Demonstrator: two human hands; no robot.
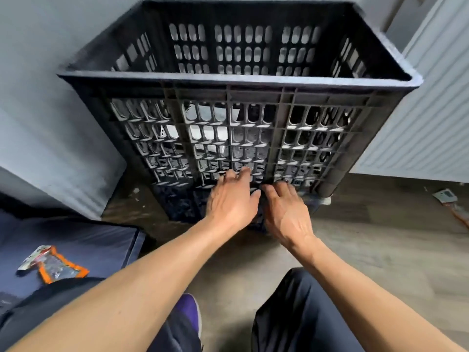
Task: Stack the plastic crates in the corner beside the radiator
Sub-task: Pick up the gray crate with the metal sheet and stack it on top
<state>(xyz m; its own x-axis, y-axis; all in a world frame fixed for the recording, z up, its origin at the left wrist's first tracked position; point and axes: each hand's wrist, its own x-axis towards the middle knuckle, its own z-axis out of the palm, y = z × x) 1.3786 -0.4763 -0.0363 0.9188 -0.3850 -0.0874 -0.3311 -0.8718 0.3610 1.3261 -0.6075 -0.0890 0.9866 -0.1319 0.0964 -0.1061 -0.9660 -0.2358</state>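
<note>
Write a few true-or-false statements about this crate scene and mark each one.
1. The left hand and the right hand both touch the low part of the near wall of the black crate. True.
2. The radiator stands to the left of the black crate. False: it is on the right.
3. A lid covers the black crate. False: its top is open.
4. An orange-edged wrapper lies on the dark blue cushion. True.
</note>
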